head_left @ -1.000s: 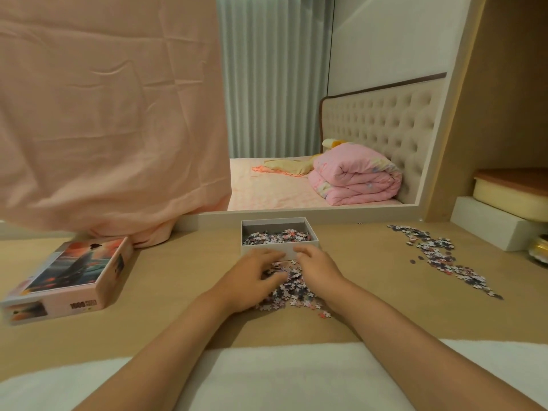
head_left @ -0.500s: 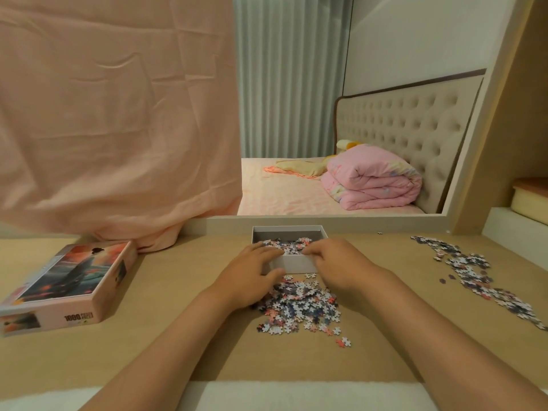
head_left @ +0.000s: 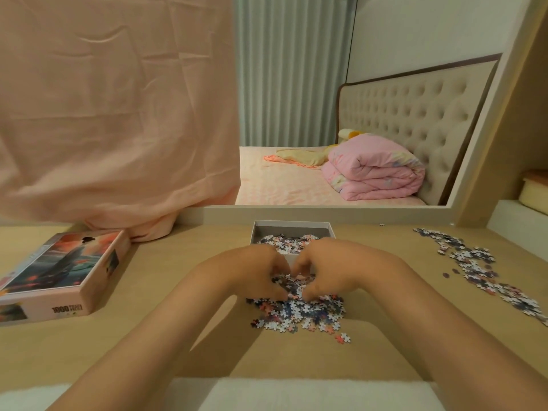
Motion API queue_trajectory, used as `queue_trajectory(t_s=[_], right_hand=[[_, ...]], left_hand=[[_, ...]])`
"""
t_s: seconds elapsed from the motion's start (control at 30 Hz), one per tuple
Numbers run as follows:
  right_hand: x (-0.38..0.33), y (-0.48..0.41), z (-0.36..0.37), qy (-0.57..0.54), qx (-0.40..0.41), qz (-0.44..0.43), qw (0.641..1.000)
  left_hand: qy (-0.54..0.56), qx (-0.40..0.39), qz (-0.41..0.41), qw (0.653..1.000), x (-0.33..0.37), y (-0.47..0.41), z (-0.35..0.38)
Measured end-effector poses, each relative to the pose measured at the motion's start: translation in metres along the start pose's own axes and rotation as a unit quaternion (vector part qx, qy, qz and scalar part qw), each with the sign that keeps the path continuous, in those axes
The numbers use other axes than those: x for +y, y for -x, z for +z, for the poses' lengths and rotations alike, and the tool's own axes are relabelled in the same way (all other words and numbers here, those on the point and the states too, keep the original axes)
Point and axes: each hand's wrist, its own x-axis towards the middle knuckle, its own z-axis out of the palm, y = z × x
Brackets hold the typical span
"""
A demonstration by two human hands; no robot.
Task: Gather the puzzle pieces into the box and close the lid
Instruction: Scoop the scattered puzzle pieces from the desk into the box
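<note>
Wooden desk. The lid, with a sunset picture on top and pink sides, lies far left, well apart from the box. White box sits open at the desk's far edge, a thin layer of pieces inside. Near heap of pink, white and dark-blue pieces lies just in front of it. A loose trail lies to the right. Left hand and right hand are cupped together, fingers curled round the heap's far edge.

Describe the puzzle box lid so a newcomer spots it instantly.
On the light wooden tabletop, look far left, below the hanging pink cloth. The pink cardboard lid lies there; unlike the open white box, it carries a printed picture.
</note>
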Motion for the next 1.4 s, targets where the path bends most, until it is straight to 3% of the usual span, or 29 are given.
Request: queue_trajectory(t_s=[0.13,0.47,0.57,0.73,0.83,1.0,1.13,1.3,1.4], right_hand=[[-0.001,-0.005,0.012,0.036,-0.016,0.019,0.999],[0.009,-0.012,0.017,-0.068,0.050,-0.003,0.996],[0.016,-0.010,0.008,-0.153,0.071,-0.010,0.986],[0.031,-0.024,-0.003,-0.226,0.220,0.007,0.949],[0.036,-0.034,0.004,-0.235,0.290,0.028,0.927],[0.043,-0.038,0.015,-0.208,0.231,0.027,0.950],[0.047,-0.034,0.010,-0.223,0.231,0.018,0.947],[0.043,-0.027,0.009,-0.174,0.122,-0.018,0.977],[0.047,-0.031,0.014,-0.135,0.160,-0.017,0.978]], left_hand=[[-0.052,-0.013,0.010,0.999,0.000,-0.007,0.014],[0.073,0.067,0.020,0.995,-0.006,-0.008,0.020],[0.132,0.112,0.022,0.985,-0.011,-0.009,0.016],[0.230,0.222,-0.022,0.947,-0.019,-0.017,0.001],[0.210,0.256,-0.038,0.943,-0.020,-0.030,0.000],[0.120,0.218,-0.042,0.968,-0.024,-0.052,0.010],[0.102,0.240,-0.039,0.965,-0.031,-0.049,0.015],[0.084,0.271,-0.004,0.959,-0.036,-0.040,0.018],[0.034,0.238,0.008,0.971,-0.039,-0.039,0.022]])
